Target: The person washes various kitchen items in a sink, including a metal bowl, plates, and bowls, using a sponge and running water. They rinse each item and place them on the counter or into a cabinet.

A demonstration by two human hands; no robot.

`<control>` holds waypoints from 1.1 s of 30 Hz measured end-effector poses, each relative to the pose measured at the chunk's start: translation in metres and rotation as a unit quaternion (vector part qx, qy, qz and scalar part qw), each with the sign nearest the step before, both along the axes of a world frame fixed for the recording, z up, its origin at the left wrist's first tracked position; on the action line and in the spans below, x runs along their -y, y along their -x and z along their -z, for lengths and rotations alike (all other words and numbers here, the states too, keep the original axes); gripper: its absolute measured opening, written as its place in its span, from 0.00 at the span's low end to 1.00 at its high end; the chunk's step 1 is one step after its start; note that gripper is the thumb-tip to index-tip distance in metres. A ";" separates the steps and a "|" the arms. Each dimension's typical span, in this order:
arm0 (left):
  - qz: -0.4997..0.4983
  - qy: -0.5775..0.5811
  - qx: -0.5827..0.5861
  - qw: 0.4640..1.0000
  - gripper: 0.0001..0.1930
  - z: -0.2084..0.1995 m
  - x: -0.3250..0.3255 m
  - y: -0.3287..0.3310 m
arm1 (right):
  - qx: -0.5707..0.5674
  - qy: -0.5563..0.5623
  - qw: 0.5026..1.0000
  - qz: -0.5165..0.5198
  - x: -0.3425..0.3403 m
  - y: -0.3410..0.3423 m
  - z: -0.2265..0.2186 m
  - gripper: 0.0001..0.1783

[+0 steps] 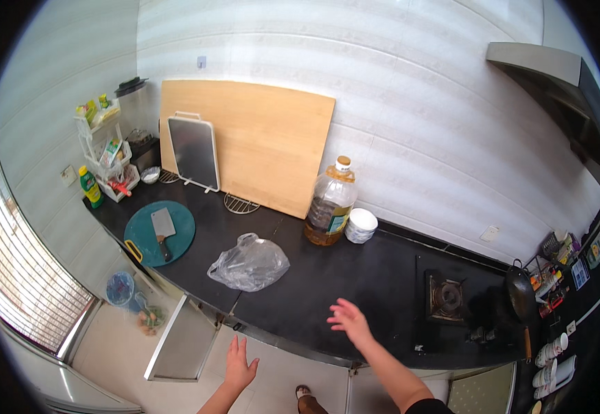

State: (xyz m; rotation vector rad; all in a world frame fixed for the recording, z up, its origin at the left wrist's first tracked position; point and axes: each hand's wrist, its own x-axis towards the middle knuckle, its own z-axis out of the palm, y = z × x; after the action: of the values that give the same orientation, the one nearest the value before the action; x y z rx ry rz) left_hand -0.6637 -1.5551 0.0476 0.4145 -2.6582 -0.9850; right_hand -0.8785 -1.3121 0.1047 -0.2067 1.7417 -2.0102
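Note:
My left hand is held in front of the counter's edge, empty, its fingers stretched out and thumb apart. Over the black countertop reaches my right hand, also empty with its fingers spread. Between and beyond the two lies a clear plastic bag, knotted or bunched at the top; what it holds, if anything, I cannot make out. Farther left, a cleaver with a brown handle rests on a round green cutting board. Neither hand touches any of these.
A large oil bottle and stacked white bowls stand by the wall. Behind them leans a big wooden board. A gas burner and a wok are at right. Below the counter, a cabinet door hangs open near my left hand.

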 end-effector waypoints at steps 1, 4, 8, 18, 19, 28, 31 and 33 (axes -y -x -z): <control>0.003 0.000 -0.009 1.000 0.35 -0.008 -0.001 0.008 | 0.017 -0.011 0.999 0.033 -0.005 0.020 -0.014 0.28; 0.019 0.013 -0.022 0.999 0.35 -0.035 -0.004 0.042 | 0.074 -0.021 0.992 0.096 -0.022 0.096 -0.019 0.36; 0.031 0.034 -0.027 0.999 0.33 -0.071 -0.007 0.104 | 0.171 0.036 0.975 0.140 -0.024 0.206 -0.003 0.41; 0.055 -0.067 0.011 0.996 0.32 -0.067 -0.036 0.216 | 0.313 0.058 0.928 0.193 -0.002 0.369 0.065 0.31; 0.050 -0.081 0.021 0.995 0.31 -0.064 -0.037 0.220 | 0.324 0.079 0.925 0.182 -0.003 0.377 0.079 0.28; 0.053 -0.150 0.039 0.987 0.29 -0.059 -0.057 0.235 | 0.198 0.185 0.949 0.160 -0.026 0.341 0.086 0.28; 0.073 -0.144 0.023 0.987 0.29 -0.061 -0.064 0.236 | 0.175 0.181 0.958 0.134 -0.044 0.322 0.092 0.29; 0.083 -0.141 0.018 0.986 0.28 -0.061 -0.069 0.231 | 0.157 0.158 0.967 0.125 -0.053 0.295 0.071 0.29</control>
State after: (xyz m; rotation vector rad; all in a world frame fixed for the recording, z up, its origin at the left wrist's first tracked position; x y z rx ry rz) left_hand -0.8942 -1.4857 0.1091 0.2729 -2.6235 -1.4271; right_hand -1.1736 -1.2590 0.0336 0.2328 1.2991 -2.3450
